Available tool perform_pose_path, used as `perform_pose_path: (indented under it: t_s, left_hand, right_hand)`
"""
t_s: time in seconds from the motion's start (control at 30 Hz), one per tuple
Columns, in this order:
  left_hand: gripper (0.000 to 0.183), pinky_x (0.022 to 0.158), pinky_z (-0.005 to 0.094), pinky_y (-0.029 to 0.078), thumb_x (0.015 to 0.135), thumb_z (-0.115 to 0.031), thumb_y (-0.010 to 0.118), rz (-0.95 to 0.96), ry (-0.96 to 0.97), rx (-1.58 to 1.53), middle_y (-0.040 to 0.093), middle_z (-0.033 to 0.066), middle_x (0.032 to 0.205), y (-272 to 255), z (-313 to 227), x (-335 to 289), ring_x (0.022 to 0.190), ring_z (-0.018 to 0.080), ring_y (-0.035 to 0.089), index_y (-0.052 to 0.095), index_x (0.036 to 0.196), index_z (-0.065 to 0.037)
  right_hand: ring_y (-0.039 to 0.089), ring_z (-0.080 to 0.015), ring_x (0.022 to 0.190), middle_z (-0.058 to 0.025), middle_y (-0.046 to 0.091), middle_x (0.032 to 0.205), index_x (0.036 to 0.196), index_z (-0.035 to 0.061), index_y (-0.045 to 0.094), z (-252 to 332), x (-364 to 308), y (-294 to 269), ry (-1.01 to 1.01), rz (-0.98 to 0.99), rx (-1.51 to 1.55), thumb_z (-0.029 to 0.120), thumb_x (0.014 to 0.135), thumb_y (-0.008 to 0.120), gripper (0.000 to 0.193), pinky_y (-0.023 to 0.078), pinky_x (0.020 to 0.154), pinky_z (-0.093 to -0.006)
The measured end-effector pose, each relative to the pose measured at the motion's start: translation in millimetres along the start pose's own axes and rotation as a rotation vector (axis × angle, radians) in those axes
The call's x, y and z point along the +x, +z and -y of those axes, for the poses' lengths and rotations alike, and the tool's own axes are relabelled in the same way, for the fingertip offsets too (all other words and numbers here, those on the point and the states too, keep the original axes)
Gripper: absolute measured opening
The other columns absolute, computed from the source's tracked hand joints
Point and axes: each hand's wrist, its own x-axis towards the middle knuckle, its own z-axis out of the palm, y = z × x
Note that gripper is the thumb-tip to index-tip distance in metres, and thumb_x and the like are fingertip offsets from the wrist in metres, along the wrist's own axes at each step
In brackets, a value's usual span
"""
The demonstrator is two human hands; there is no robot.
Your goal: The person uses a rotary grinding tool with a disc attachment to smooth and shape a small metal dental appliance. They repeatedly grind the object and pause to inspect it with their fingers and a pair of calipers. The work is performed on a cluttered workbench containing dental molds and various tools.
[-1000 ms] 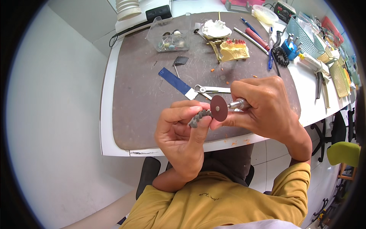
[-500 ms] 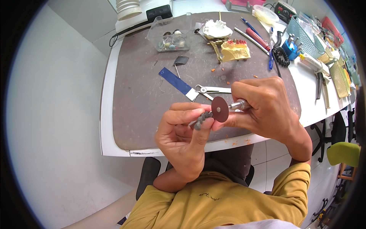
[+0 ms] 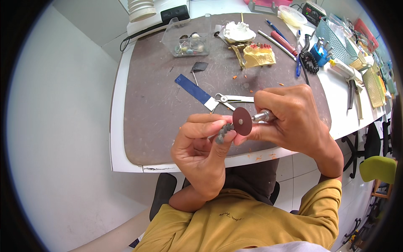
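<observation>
Between the thumb and fingers of my left hand [image 3: 202,145] is a small grey dental bridge [image 3: 222,133], a row of tooth shapes. My right hand [image 3: 287,117] is wrapped round a silver rotary handpiece [image 3: 264,116]. A brown-red cutting disc [image 3: 242,121] sits on the handpiece tip, right beside the bridge's upper right end; whether the two touch cannot be made out. Both hands are close together over the near edge of the bench. Just beyond them lies a metal caliper [image 3: 237,99], partly hidden by my right hand.
A blue strip [image 3: 191,87] and a dark square of sheet [image 3: 200,66] lie beyond my left hand. Farther back stand a clear box [image 3: 187,42] of small tools, a yellow dental model [image 3: 259,56] and a white plaster cast [image 3: 238,32]. Pens, a coiled cord [image 3: 310,63] and baskets [image 3: 331,40] line the right.
The bridge has tilted slightly in my left fingers, and the disc has shifted down a little. Both hands otherwise keep their places and grips.
</observation>
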Motion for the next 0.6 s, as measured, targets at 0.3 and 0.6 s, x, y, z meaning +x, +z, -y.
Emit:
perform_pose_path:
  t_s: [0.3, 0.6]
  left_hand:
    - [0.019, 0.083, 0.0313, 0.055, 0.086, 0.003, 0.065, -0.009, 0.008, 0.019, 0.058, 0.0136, 0.101, 1.2, -0.4, 0.4, 0.09, 0.0183, 0.063, 0.054, 0.101, -0.002]
    - [0.019, 0.084, 0.0315, 0.054, 0.087, 0.003, 0.063, 0.009, 0.017, 0.025, 0.057, 0.014, 0.104, 0.1, -0.1, -0.4, 0.091, 0.0187, 0.062, 0.054, 0.102, -0.002]
  right_hand:
    - [0.049, -0.0238, 0.04, -0.0056, 0.047, 0.047, 0.056, 0.0053, 0.049, -0.5, -0.6, 0.7, 0.009, -0.027, 0.019, 0.053, 0.073, 0.073, 0.056, 0.037, 0.041, -0.0342]
    - [0.047, -0.0238, 0.04, -0.0064, 0.046, 0.048, 0.058, 0.0051, 0.049, -1.0, -1.1, 1.4, 0.008, -0.014, 0.037, 0.05, 0.069, 0.076, 0.053, 0.035, 0.041, -0.0341]
